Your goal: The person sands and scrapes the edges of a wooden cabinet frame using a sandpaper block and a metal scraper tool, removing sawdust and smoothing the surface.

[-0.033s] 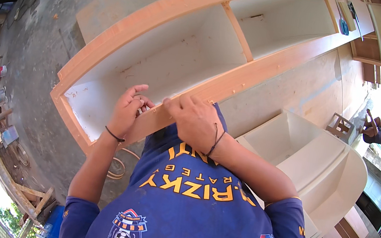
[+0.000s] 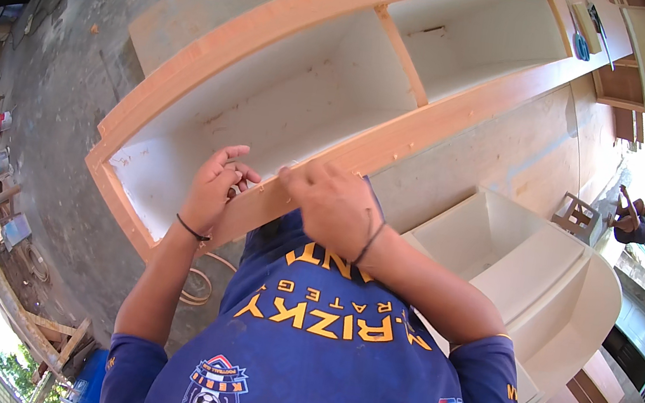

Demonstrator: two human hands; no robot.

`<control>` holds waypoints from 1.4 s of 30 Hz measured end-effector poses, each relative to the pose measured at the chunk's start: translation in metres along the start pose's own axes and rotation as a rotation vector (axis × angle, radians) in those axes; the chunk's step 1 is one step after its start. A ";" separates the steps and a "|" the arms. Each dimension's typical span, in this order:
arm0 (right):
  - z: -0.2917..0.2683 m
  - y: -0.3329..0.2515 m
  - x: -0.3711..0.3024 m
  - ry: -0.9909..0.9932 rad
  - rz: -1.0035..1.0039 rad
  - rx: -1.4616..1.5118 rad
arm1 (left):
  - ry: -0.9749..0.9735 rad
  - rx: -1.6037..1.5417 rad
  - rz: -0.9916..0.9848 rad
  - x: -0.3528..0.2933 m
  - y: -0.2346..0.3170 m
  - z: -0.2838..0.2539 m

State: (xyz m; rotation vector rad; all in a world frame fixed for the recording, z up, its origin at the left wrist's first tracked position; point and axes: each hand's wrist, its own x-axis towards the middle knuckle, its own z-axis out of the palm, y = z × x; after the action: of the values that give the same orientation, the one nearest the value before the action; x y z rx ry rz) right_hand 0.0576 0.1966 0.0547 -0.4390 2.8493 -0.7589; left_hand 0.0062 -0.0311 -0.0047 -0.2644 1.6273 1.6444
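Your left hand (image 2: pixel 212 189) is half curled, your right hand (image 2: pixel 332 207) loosely bunched beside it; whether either pinches anything, you can't tell. Beneath and beyond them lies the wooden cabinet (image 2: pixel 470 108), likely heavy and stiff; hold its near rail (image 2: pixel 380 148), not the thinner divider (image 2: pixel 402 57) farther off.

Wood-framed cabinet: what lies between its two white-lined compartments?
A narrow wooden divider separates the two compartments of the wood-framed cabinet; it shows in the head view.
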 end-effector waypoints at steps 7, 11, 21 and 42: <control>-0.078 0.143 -0.010 0.134 0.496 -0.445 | -0.002 0.068 0.052 0.000 0.001 0.006; -0.001 0.054 -0.007 0.117 0.003 -0.443 | 0.015 -0.003 -0.042 0.000 0.008 0.004; -0.072 0.145 -0.020 0.291 0.486 -0.406 | 0.124 0.351 0.243 0.000 -0.008 0.017; 0.012 0.003 -0.004 0.015 0.112 0.075 | 0.174 1.070 0.596 -0.003 0.007 0.040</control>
State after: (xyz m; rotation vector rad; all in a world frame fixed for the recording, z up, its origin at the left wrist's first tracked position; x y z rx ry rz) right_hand 0.0631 0.1947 0.0431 -0.2622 2.8204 -0.8473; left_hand 0.0188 0.0055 0.0084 0.6930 2.6265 0.8911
